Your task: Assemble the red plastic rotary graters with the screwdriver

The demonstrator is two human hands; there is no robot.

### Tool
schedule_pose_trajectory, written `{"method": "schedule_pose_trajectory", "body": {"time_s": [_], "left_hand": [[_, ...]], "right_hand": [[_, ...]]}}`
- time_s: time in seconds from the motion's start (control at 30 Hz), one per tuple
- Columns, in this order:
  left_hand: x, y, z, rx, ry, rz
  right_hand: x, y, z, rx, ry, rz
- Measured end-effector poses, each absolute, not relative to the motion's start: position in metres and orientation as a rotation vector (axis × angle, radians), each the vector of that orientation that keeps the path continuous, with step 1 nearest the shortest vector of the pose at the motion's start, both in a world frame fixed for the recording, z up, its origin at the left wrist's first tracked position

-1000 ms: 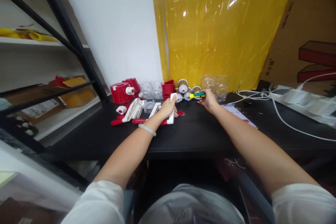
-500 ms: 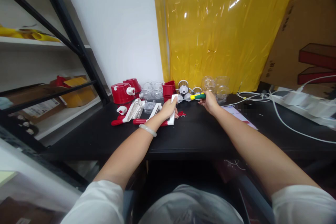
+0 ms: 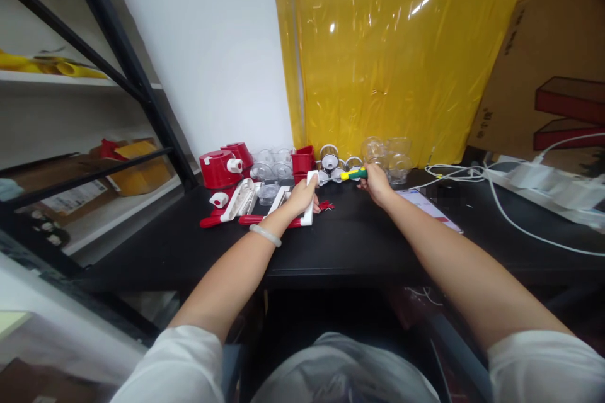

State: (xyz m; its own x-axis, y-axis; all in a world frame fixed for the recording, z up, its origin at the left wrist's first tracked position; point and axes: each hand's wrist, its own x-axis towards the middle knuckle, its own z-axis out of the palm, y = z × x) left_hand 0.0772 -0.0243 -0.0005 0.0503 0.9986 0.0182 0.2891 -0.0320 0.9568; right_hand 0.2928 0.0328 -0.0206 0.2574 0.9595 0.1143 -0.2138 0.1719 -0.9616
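My left hand [image 3: 302, 196] is closed around a white part with a red handle [image 3: 309, 217], held upright near the middle of the black table. From the right, my right hand [image 3: 377, 182] grips a green and yellow screwdriver [image 3: 354, 174], its shaft pointing left toward the white part. Whether the tip touches it is too small to tell. Small red pieces [image 3: 326, 206] lie beside my left hand. Two more red-handled white parts [image 3: 240, 198] [image 3: 278, 199] rest to its left.
Red housings [image 3: 215, 168], clear plastic cups [image 3: 271, 164], a red box [image 3: 303, 160] and metal cylinders [image 3: 329, 156] line the table's back. On the right are a phone [image 3: 428, 208], white cables [image 3: 508, 217] and a power strip [image 3: 558, 192]. A black-framed shelf [image 3: 137, 88] stands left.
Both hands hold the same things in nearly the same place. The screwdriver and my right hand appear slightly further left, along with a small shift of the whole view.
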Motion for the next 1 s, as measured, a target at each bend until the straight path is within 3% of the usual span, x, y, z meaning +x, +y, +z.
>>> {"method": "schedule_pose_trajectory", "body": {"time_s": [0.63,1.0], "left_hand": [[0.078,-0.0249,0.0,1.47,1.363,1.043],[0.0754,-0.0212,-0.0027,1.463,1.38,1.044]], "right_hand": [[0.2915,0.0293,-0.0123,-0.911,-0.762,1.222],[0.2907,0.0275,-0.0185,-0.994,-0.914,1.062]]}}
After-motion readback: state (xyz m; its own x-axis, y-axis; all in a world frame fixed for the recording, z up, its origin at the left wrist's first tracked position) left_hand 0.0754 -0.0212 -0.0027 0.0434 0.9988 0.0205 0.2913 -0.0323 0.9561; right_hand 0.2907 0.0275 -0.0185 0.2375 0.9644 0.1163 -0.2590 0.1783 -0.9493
